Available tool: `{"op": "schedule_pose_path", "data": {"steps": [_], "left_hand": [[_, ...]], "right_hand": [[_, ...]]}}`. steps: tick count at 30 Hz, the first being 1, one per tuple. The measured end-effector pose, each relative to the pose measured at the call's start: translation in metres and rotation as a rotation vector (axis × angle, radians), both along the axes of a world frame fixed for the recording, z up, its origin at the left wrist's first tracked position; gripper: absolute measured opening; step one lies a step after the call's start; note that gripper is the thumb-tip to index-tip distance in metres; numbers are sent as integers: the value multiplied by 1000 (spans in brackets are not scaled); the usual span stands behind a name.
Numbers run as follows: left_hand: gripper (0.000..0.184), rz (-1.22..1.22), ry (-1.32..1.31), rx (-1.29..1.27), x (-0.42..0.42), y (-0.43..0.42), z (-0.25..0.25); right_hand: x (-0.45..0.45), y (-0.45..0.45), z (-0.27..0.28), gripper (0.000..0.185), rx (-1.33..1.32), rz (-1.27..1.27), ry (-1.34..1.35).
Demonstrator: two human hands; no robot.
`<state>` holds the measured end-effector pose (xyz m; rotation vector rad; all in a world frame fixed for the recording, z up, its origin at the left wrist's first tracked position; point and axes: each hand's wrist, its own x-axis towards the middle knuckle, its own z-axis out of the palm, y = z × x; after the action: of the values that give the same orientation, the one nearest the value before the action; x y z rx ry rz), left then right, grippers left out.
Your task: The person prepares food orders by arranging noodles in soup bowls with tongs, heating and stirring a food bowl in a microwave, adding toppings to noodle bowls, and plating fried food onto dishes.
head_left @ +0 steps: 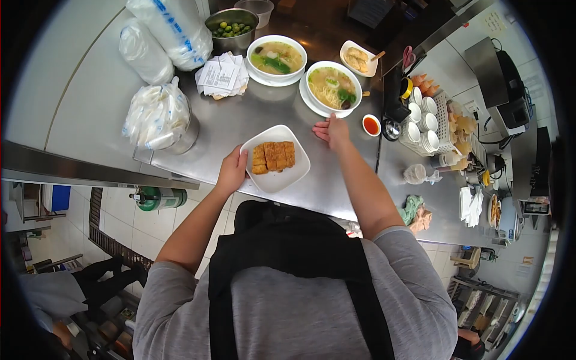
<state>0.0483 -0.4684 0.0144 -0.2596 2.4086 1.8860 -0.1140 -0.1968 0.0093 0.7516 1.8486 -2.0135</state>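
My left hand [232,170] grips the left rim of a white square plate [279,183], which bears a sliced golden-brown fried cutlet [273,157]. My right hand [330,131] reaches over the steel counter with its fingers stretched out and nothing in them. Its fingertips are close to the saucer [307,102] under a bowl of noodle soup [334,87] with greens; whether they touch it, I cannot tell. To the left stands a second soup bowl [276,58] on its own saucer. A small dish of red sauce [371,125] lies right of my right hand.
Paper slips [222,75] and a metal pot of small green citrus [231,29] stand at the back left, beside bagged packages [157,117]. A dish of pale dumplings [358,58] is at the back. Right are a basket of white cups [427,123] and a green cloth [411,209].
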Motion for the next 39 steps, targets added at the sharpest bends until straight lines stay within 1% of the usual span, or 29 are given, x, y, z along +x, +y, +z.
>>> {"op": "schedule_pose_path", "data": {"steps": [1,2,4,5,7,8,10,12,13,15,16,18,20,22,23,24,26,27,28,30,31,33,34,36,37,39], "left_hand": [[32,4,3,-15,0,0,0],[32,9,11,-30,0,0,0],[32,9,11,-41,0,1,-3],[32,12,9,-51,0,1,-5],[32,9,14,-74,2,3,-5],[32,6,16,-100,3,4,-5],[31,20,13,-99,7,6,-5],[31,6,17,-102,8,13,-2],[31,23,-8,-90,11,18,2],[31,28,-46,-89,16,31,4],[31,-14,-42,-94,16,41,4],[32,-29,-54,-49,17,63,4],[32,-113,-59,-71,16,91,6],[31,-193,-40,-111,11,125,12],[31,-228,-40,-87,8,141,7],[31,-250,-40,-97,5,160,5],[30,-359,0,-59,0,198,6],[30,-380,-4,-69,-2,216,9],[29,-429,-20,-76,-4,235,12],[29,-513,-42,-105,-7,265,13],[29,-545,-39,-98,-8,277,13],[29,-589,-45,-101,-12,297,9],[29,-609,-53,-113,-13,304,10],[29,-649,-5,-121,-16,314,13],[29,-660,-5,-131,-17,318,16],[30,-658,-17,-130,-19,324,21]], "right_hand": [[0,13,1,32,92,116,-22],[3,25,1,32,91,113,-23],[15,44,1,33,184,337,57],[24,49,-3,33,187,335,60],[51,59,-14,32,179,248,278],[67,61,-19,32,183,247,278],[104,60,-25,25,437,247,474],[136,67,-24,15,402,326,455],[154,77,-13,15,407,295,453],[189,99,13,9,872,523,861],[203,118,21,9,885,483,844],[237,173,32,16,1565,519,761],[262,222,31,24,1665,197,615],[284,263,26,23,1658,164,539],[293,281,18,25,1590,200,536],[295,286,19,25,1586,180,517],[293,293,23,22,1458,9,538],[284,299,20,17,1291,-202,722],[277,307,17,17,1287,-224,706],[268,321,12,12,324,-745,614],[264,322,16,12,318,-780,601],[256,320,30,8,596,-545,610],[256,314,41,8,590,-565,597],[252,303,58,10,907,77,630],[250,298,58,10,902,63,626],[247,291,59,14,1408,456,629]]}}
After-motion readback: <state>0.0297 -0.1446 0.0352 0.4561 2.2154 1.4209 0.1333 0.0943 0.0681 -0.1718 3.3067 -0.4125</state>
